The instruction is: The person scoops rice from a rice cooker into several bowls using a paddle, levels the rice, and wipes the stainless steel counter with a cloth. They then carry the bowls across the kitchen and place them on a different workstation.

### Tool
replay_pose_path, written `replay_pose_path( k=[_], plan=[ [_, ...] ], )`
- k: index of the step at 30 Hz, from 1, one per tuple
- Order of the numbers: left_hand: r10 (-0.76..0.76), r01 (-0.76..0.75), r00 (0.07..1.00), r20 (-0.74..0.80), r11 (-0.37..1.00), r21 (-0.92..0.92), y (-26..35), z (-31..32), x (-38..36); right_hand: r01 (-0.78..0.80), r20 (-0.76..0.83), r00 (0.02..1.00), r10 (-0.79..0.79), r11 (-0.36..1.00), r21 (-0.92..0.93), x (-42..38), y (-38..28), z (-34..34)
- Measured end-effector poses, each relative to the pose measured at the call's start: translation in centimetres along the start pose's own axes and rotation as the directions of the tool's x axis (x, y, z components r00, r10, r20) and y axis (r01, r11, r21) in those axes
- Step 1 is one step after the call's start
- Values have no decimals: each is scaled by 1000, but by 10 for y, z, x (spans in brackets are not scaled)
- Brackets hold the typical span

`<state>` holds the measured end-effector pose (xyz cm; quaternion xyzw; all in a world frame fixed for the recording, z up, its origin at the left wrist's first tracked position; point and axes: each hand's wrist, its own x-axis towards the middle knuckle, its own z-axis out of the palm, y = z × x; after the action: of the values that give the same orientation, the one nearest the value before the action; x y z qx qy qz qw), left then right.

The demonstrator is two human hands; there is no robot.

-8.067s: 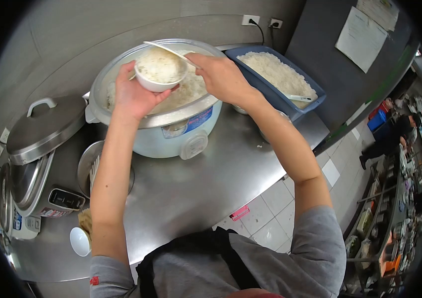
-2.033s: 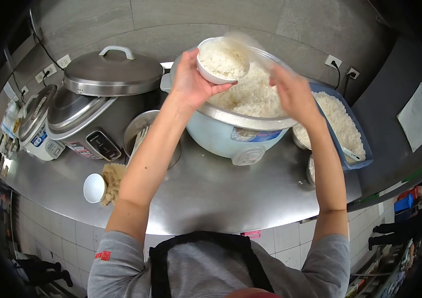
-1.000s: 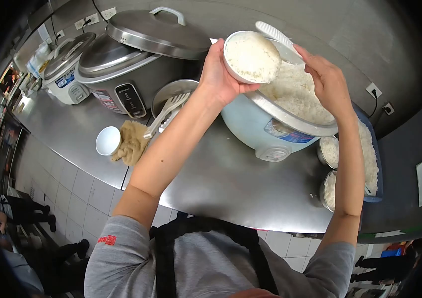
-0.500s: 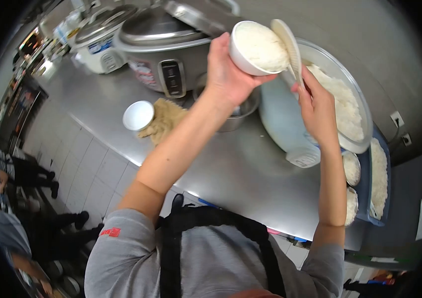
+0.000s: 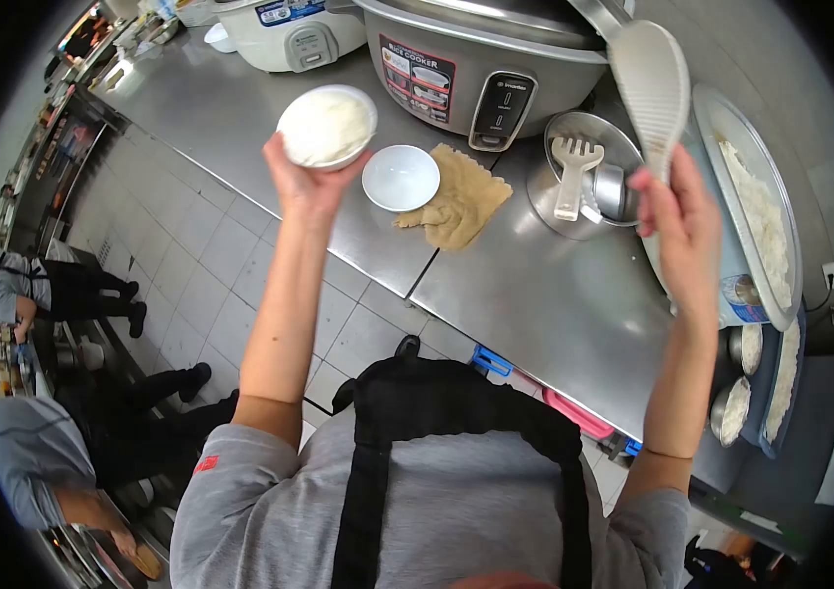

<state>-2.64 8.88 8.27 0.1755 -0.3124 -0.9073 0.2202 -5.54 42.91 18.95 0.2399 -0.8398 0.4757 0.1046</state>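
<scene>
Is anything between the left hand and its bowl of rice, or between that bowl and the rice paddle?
Nothing visible: the left hand touches the bowl of rice directly. The air towards the rice paddle looks open; the empty bowl and tan cloth are lower, down at the steel counter.

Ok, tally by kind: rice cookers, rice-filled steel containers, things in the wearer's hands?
Rice cookers: 3 (white cooker, grey metal cooker, pale-blue cooker)
Rice-filled round steel containers: 2
Held: 2 (round white bowl, ribbed off-white paddle)
Total: 7

The right hand hides the lower handle of the rice paddle.
</scene>
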Motion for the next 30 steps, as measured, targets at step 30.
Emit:
replay_pose_path(
  k=[30],
  plan=[
    [81, 47, 981, -175, 780, 624, -67, -59, 17, -61, -44, 990, 137, 123, -990, -1, 172, -340]
  ],
)
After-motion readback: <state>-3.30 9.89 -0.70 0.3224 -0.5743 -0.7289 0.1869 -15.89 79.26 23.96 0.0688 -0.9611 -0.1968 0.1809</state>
